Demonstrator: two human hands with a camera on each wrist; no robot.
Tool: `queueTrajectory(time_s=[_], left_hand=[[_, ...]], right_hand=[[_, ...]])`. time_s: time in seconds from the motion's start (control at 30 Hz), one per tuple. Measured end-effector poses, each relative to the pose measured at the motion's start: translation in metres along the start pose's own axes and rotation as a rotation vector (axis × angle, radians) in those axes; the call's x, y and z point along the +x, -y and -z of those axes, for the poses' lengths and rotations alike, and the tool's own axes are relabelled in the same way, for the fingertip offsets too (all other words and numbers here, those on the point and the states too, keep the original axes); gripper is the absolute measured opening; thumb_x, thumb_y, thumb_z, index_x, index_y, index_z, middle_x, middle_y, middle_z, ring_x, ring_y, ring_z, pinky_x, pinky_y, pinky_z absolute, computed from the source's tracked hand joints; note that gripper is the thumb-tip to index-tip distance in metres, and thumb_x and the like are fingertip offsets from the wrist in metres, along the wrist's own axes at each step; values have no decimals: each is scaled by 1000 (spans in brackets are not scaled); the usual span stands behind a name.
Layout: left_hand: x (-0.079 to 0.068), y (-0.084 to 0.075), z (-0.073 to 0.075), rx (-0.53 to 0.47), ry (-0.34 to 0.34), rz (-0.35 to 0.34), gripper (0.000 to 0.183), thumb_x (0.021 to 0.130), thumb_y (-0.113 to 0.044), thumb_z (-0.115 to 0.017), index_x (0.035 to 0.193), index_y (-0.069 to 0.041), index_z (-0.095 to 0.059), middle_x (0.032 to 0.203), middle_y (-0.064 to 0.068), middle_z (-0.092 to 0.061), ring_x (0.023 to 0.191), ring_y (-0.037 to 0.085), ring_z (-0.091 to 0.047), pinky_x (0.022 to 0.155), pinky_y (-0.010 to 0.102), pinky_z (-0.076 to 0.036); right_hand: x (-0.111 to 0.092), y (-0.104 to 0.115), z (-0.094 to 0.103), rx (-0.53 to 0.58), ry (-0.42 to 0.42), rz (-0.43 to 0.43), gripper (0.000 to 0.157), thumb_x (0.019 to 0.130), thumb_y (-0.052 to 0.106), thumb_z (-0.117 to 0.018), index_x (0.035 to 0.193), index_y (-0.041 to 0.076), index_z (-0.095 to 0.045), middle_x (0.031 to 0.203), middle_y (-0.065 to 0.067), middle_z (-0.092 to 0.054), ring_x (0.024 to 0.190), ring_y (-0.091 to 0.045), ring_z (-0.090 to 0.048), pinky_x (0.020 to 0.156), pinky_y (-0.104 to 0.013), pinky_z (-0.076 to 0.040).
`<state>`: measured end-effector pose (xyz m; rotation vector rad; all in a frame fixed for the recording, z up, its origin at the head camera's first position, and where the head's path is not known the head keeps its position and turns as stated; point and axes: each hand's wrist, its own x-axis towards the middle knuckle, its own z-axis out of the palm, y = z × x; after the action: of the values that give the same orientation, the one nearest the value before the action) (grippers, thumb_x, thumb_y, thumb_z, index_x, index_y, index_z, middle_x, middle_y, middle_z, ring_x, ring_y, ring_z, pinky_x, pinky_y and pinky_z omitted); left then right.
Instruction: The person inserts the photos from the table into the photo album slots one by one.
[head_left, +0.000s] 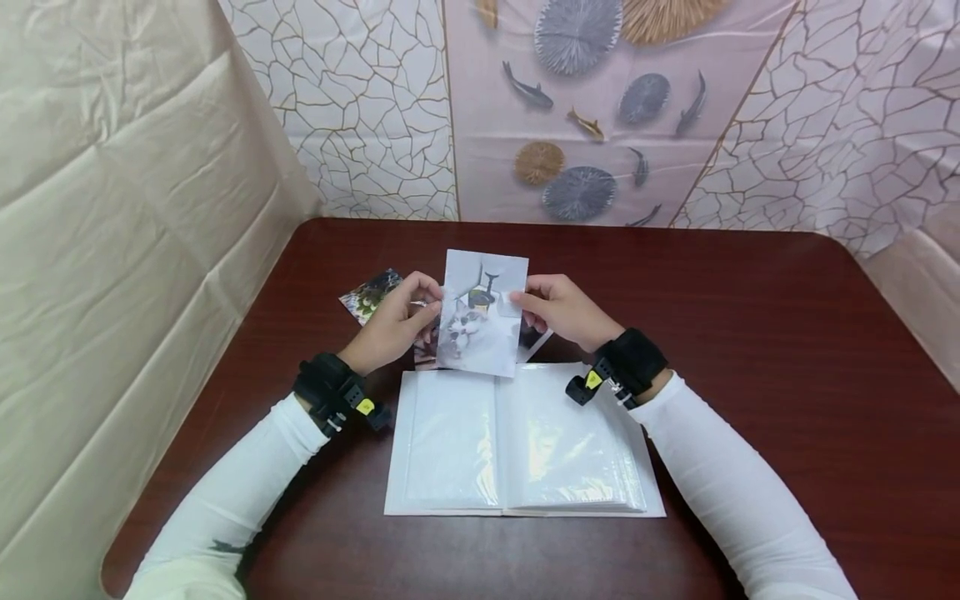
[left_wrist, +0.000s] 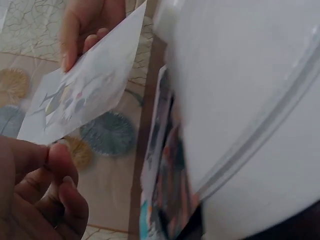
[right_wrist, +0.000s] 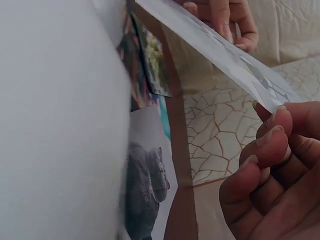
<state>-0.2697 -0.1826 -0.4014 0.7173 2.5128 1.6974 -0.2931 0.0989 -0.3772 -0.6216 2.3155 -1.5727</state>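
Observation:
A pale photo print (head_left: pixel 483 321) with a grey-and-white cat-like figure is held upright above the far edge of an open photo album (head_left: pixel 450 442). My left hand (head_left: pixel 397 321) pinches its left edge between thumb and finger, as the left wrist view shows at the print's corner (left_wrist: pixel 37 132). On the opposite edge, my right hand (head_left: pixel 566 308) grips the print with the thumb in front and fingers behind. The album lies flat with clear, shiny pockets on both pages. Its white pages fill much of both wrist views.
Behind the held print, several other photos lie on the dark red-brown table (head_left: pixel 787 400). One shows green plants (head_left: pixel 367 296); another has a grey animal (right_wrist: pixel 147 190). Patterned cloth (head_left: pixel 360 108) hangs past the far table edge, and a cream cloth (head_left: pixel 135 250) hangs along the left.

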Motion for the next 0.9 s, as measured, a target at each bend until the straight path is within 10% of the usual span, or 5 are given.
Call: queueTrajectory(time_s=[0.17,0.47,0.9], left_hand=[[0,-3,14,68,43,21,22,98,-21,-53,115,-6,-50,99,23,-58,72,37,-54,63,48,-48],[0,3,20,338,315,35,12,96,-20,-56,105,-14,-61,90,10,-62,75,22,-59,66,35,-51],[-2,4,11,417,529,93,22,97,-31,-55,90,-15,-67,66,1,-48,57,16,-41,55,29,-36]], right_hand=[[4,-2,6,70,-68,-3,32,96,31,-56,88,1,-55,68,-6,-47,63,-20,-45,61,-34,-41],[8,-1,8,108,-127,-9,33,95,33,-57,84,3,-54,66,-5,-46,61,-18,-43,56,-33,-37],[9,-7,5,110,-75,-8,31,96,30,-56,89,0,-54,66,-4,-44,61,-19,-43,62,-36,-39]])
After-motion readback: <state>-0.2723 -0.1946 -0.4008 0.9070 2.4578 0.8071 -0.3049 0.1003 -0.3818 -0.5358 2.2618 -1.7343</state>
